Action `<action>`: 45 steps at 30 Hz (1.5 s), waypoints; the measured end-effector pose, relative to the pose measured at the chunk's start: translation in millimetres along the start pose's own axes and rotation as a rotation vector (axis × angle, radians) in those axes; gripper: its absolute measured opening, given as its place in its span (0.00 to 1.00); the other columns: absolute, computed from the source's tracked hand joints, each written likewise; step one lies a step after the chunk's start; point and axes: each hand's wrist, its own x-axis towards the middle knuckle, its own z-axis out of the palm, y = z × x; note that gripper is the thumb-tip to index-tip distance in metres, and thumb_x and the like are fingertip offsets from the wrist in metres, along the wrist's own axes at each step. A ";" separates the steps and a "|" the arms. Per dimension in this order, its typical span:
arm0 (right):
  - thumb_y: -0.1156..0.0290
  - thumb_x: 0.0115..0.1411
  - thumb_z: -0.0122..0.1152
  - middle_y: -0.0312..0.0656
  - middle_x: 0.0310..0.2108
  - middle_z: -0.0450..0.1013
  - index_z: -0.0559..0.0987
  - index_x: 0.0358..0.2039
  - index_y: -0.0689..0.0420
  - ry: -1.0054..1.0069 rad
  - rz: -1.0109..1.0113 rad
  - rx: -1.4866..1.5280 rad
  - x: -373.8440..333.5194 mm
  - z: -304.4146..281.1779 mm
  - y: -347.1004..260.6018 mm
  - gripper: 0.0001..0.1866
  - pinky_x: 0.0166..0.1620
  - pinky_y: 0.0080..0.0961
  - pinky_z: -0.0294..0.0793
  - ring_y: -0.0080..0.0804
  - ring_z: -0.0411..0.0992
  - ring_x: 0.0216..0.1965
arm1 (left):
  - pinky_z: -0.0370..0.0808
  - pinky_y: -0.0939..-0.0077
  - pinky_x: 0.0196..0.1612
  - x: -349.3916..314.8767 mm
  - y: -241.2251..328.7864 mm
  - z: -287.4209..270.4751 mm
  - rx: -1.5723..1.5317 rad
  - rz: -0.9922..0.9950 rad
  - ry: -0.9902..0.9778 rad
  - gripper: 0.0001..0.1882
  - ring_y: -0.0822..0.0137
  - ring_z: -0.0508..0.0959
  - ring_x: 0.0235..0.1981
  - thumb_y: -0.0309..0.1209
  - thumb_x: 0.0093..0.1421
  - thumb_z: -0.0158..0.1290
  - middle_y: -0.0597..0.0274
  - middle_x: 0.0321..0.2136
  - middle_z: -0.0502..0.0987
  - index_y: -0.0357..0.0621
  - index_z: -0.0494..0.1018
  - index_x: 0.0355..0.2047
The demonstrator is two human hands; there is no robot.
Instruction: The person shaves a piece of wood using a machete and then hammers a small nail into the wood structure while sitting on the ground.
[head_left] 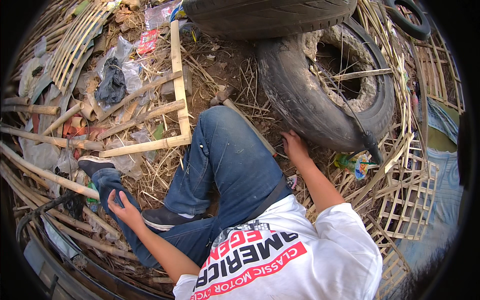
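Note:
My left hand [125, 210] is raised over my folded left leg, palm turned up and fingers apart, with nothing in it. Near it lie pale bamboo poles [55, 170] and the dark shoe [170, 220] on one of my feet. Low beside the worn tyre [290, 95], my right hand [296, 147] reaches to the ground. Its fingers look stretched out and slightly apart, and I make out nothing held in them. Left of my raised knee, split bamboo strips form an angled frame [181, 100], with rougher bamboo sticks [142, 120] lying against it.
A second tyre [270, 22] rests at the far edge, overlapping the first, which has a rough crumbly mass inside its rim. Plastic bags [112, 82] and straw litter the left ground. Woven bamboo lattice [410, 190] and blue cloth [440, 200] lie on the right.

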 end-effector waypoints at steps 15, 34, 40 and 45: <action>0.81 0.50 0.61 0.52 0.25 0.71 0.74 0.32 0.63 -0.068 0.106 0.070 0.2 -0.1 1.6 0.08 0.33 0.37 0.71 0.53 0.73 0.30 | 0.63 0.61 0.56 -3.1 20.8 5.9 0.005 0.044 0.008 0.15 0.51 0.69 0.50 0.33 0.63 0.52 0.51 0.45 0.69 0.36 0.69 0.47; 0.79 0.59 0.62 0.39 0.33 0.79 0.79 0.45 0.63 0.067 -0.121 0.799 192.2 9.7 -230.2 0.13 0.40 0.18 0.75 0.20 0.75 0.34 | 0.64 0.55 0.57 53.9 139.6 158.4 -0.171 0.446 -0.408 0.15 0.46 0.69 0.53 0.31 0.53 0.59 0.50 0.43 0.71 0.41 0.73 0.40; 0.80 0.55 0.66 0.44 0.33 0.80 0.80 0.40 0.63 0.112 -0.285 0.779 253.3 37.7 -285.5 0.12 0.40 0.22 0.77 0.25 0.79 0.35 | 0.66 0.55 0.56 92.0 151.4 208.3 -0.164 0.479 -0.467 0.18 0.46 0.69 0.54 0.29 0.54 0.59 0.50 0.46 0.70 0.43 0.73 0.45; 0.80 0.52 0.68 0.44 0.29 0.80 0.79 0.44 0.60 0.173 -0.546 0.486 281.1 52.4 -268.8 0.17 0.37 0.21 0.77 0.25 0.80 0.33 | 0.66 0.54 0.58 121.4 148.6 238.4 -0.136 0.484 -0.453 0.20 0.44 0.68 0.56 0.25 0.55 0.57 0.47 0.52 0.68 0.45 0.72 0.50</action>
